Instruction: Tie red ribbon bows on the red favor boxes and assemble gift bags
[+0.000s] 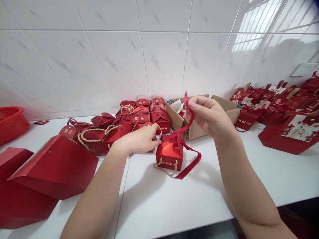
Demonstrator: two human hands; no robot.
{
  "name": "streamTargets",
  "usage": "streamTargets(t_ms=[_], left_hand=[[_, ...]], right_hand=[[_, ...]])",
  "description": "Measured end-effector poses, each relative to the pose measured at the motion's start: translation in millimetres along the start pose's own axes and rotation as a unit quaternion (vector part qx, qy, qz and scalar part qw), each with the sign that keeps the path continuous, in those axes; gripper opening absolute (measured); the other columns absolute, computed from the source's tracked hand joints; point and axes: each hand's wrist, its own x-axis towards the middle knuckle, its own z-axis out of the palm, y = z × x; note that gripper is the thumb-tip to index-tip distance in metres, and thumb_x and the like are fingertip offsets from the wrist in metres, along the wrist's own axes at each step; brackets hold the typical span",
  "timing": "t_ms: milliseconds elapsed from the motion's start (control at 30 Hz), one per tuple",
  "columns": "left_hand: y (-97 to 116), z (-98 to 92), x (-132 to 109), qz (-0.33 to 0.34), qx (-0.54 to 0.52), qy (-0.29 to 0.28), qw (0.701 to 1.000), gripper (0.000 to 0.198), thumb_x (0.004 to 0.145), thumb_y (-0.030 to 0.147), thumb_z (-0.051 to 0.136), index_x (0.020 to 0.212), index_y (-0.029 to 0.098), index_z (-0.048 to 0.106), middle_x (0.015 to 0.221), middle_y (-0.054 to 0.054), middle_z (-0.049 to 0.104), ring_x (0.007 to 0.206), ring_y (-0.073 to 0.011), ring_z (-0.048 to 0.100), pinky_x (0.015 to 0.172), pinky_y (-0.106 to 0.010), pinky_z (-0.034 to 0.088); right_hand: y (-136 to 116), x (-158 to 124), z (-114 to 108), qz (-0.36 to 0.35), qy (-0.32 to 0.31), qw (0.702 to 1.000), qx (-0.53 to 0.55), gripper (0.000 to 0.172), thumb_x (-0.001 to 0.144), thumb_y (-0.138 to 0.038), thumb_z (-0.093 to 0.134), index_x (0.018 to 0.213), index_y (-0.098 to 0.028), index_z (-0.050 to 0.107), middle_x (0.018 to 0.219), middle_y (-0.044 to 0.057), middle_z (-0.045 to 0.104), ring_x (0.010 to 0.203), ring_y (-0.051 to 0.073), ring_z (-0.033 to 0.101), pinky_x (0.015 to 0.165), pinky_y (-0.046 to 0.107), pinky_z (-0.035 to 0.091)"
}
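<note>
A small red gift box (pixel 168 156) with a twisted rope handle (pixel 165 172) stands on the white table in front of me. A dark red ribbon (pixel 191 163) runs through its top and loops down to the right. My right hand (pixel 208 116) is closed in a pinch on the ribbon's upper end, raised above the box. At the box's top left, my left hand (pixel 143 139) has thumb and forefinger around a pale edge of the flap. Its other fingers are partly hidden.
Behind the left hand, several red boxes (pixel 140 118) stand against the tiled wall. An open cardboard box (pixel 194 131) sits behind the right hand. Larger red boxes (pixel 59 166) lie at left, near a red basin (pixel 10 122). Decorated red boxes (pixel 296 132) crowd the right.
</note>
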Motion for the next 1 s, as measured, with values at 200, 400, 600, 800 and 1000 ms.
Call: streamTargets(t_ms=[200, 400, 600, 800, 1000], left_hand=[[-4, -4.2, -1, -0.027, 0.007, -0.057, 0.998, 0.025, 0.078, 0.043, 0.044, 0.093, 0.023, 0.045, 0.076, -0.003, 0.058, 0.052, -0.0171, 0.052, 0.037, -0.025, 0.035], [3, -6.2, -4, -0.029, 0.019, -0.060, 0.998, 0.019, 0.078, 0.041, 0.042, 0.085, 0.023, 0.041, 0.073, -0.001, 0.052, 0.050, -0.0148, 0.048, 0.042, -0.026, 0.037], [4, -7.5, -5, -0.017, 0.032, -0.058, 0.998, 0.015, 0.079, 0.037, 0.042, 0.081, 0.023, 0.038, 0.073, 0.000, 0.051, 0.052, -0.0148, 0.049, 0.046, -0.026, 0.037], [-1, -5.1, -2, -0.023, 0.027, -0.071, 0.997, 0.018, 0.079, 0.039, 0.043, 0.082, 0.023, 0.038, 0.071, 0.000, 0.050, 0.052, -0.0144, 0.048, 0.044, -0.026, 0.036], [-3, -4.1, -1, -0.020, 0.039, -0.072, 0.996, 0.017, 0.078, 0.038, 0.043, 0.081, 0.023, 0.036, 0.070, 0.001, 0.050, 0.050, -0.0139, 0.048, 0.042, -0.025, 0.035]], right_hand=[[29, 11, 16, 0.145, -0.175, 0.963, -0.147, 0.037, 0.076, -0.052, 0.059, 0.075, -0.016, 0.059, 0.067, -0.001, 0.051, 0.056, 0.008, 0.040, 0.051, 0.023, 0.032], [49, 15, 29, 0.169, -0.242, 0.924, -0.242, 0.034, 0.076, -0.047, 0.058, 0.064, -0.016, 0.055, 0.057, -0.001, 0.048, 0.052, 0.010, 0.042, 0.048, 0.024, 0.031], [53, 15, 28, 0.170, -0.256, 0.916, -0.257, 0.029, 0.077, -0.040, 0.059, 0.062, -0.016, 0.054, 0.059, 0.001, 0.050, 0.052, 0.011, 0.043, 0.049, 0.025, 0.032], [55, 15, 34, 0.161, -0.234, 0.916, -0.282, 0.022, 0.079, -0.034, 0.056, 0.069, -0.016, 0.058, 0.063, 0.001, 0.053, 0.056, 0.011, 0.047, 0.054, 0.024, 0.035], [57, 15, 34, 0.168, -0.261, 0.906, -0.287, 0.023, 0.078, -0.032, 0.056, 0.062, -0.016, 0.055, 0.062, 0.001, 0.053, 0.056, 0.011, 0.048, 0.055, 0.024, 0.037]])
